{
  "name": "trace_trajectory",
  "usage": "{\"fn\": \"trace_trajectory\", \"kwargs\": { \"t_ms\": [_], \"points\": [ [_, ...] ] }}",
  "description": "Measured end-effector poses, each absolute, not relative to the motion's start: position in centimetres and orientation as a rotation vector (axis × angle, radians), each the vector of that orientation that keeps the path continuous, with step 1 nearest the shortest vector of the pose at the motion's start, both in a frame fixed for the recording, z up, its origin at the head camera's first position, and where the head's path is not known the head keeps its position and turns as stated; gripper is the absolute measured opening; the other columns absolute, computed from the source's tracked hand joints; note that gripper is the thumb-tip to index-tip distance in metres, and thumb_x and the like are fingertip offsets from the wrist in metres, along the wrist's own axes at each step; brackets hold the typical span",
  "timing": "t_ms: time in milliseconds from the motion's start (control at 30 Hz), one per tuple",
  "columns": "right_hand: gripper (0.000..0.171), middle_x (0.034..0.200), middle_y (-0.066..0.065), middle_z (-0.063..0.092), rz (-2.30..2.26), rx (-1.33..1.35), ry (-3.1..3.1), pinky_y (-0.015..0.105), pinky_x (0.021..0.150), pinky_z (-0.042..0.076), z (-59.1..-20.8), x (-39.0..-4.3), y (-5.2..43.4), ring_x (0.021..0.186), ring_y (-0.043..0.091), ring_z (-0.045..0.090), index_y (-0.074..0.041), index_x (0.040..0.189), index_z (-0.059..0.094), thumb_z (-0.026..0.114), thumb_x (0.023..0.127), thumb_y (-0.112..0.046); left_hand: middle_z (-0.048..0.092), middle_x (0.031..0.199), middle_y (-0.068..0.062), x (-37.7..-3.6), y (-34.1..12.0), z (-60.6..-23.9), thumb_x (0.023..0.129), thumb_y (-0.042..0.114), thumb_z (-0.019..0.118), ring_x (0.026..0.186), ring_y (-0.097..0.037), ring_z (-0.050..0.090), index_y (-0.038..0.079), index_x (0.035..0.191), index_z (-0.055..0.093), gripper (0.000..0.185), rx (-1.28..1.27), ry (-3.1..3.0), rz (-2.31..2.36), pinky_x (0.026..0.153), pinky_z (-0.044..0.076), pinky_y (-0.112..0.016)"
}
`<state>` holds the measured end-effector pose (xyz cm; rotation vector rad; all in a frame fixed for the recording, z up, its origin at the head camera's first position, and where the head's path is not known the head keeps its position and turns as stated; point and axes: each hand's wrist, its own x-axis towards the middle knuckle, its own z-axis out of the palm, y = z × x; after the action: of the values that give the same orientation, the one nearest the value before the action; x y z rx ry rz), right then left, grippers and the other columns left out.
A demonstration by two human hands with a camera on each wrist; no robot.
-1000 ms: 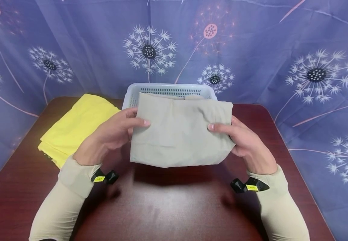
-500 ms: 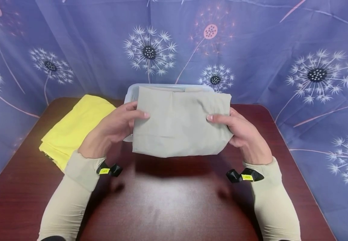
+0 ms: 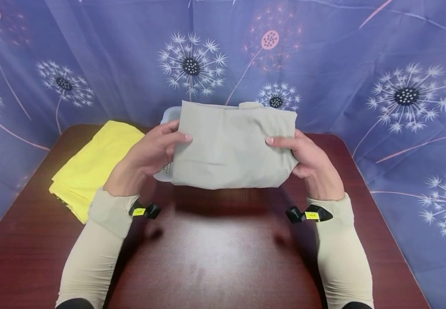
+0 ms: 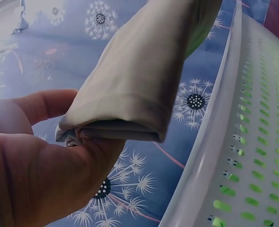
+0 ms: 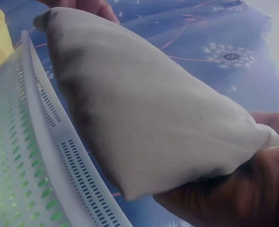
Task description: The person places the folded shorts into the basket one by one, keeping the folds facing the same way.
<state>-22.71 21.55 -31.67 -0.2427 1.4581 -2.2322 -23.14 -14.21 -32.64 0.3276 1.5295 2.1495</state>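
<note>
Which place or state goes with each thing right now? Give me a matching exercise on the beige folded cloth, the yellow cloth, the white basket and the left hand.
Things:
1. beige folded cloth
2. yellow cloth
3. white basket
4. left hand

Places or states:
A. lies flat on the table's left side
B. stands at the back, mostly hidden behind the cloth
C. held up off the table between both hands
D. pinches the cloth's left edge, thumb on top

Pairs: 1-C, 2-A, 3-B, 4-D. The right hand grips the opposite edge.
</note>
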Motion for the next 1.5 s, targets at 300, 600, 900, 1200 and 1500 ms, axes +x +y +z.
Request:
{"fn": "trace_trajectory", "kwargs": {
  "t_ms": [300,600,900,1200,1500],
  "points": [
    [0.019,0.098,0.012,0.073,-2.279,-0.2,1.448,0.04,0.064,0.065,-31.6,-23.6,21.4,0.077,0.026,0.079,-0.002,0.114,0.06,0.048,0.105,0.01,0.075,0.113,-0.004,-23.7,-13.8,-32.7,0.105,-0.001,0.051,0.1,-0.017,0.073,0.006,0.145,0.052,0.041,0.312,1.598,2.18,0.086,0.061,-0.036],
    [0.018,0.093,0.011,0.074,-2.346,-0.156,1.42,0.04,0.061,0.064,-31.4,-24.5,21.2,0.076,0.026,0.079,-0.003,0.113,0.06,0.051,0.105,0.01,0.074,0.112,-0.002,-24.4,-13.5,-32.6,0.105,-0.004,0.05,0.1,-0.016,0.072,0.009,0.148,0.051,0.045,0.279,1.63,2.207,0.085,0.061,-0.035],
    [0.019,0.096,0.012,0.074,-2.378,-0.134,1.394,0.04,0.063,0.065,-31.7,-25.6,20.8,0.08,0.025,0.078,-0.003,0.115,0.061,0.053,0.104,0.01,0.072,0.12,-0.002,-25.2,-13.6,-32.8,0.107,-0.003,0.046,0.109,-0.016,0.068,0.008,0.154,0.047,0.049,0.297,1.667,2.212,0.091,0.057,-0.034],
    [0.02,0.096,0.011,0.074,-2.394,-0.061,1.443,0.038,0.065,0.065,-32.9,-26.8,20.4,0.08,0.024,0.078,-0.005,0.112,0.064,0.055,0.104,0.01,0.064,0.134,-0.01,-26.1,-13.3,-33.4,0.11,0.001,0.04,0.12,-0.022,0.062,0.01,0.161,0.041,0.052,0.29,1.738,2.171,0.094,0.054,-0.038],
    [0.021,0.096,0.009,0.073,-2.318,-0.01,1.531,0.038,0.063,0.065,-34.0,-27.6,20.4,0.077,0.023,0.078,-0.008,0.118,0.061,0.058,0.104,0.007,0.065,0.13,-0.008,-26.6,-13.5,-34.3,0.109,-0.001,0.037,0.114,-0.019,0.064,0.006,0.162,0.037,0.053,0.267,1.755,2.126,0.092,0.056,-0.036]
  ]
}}
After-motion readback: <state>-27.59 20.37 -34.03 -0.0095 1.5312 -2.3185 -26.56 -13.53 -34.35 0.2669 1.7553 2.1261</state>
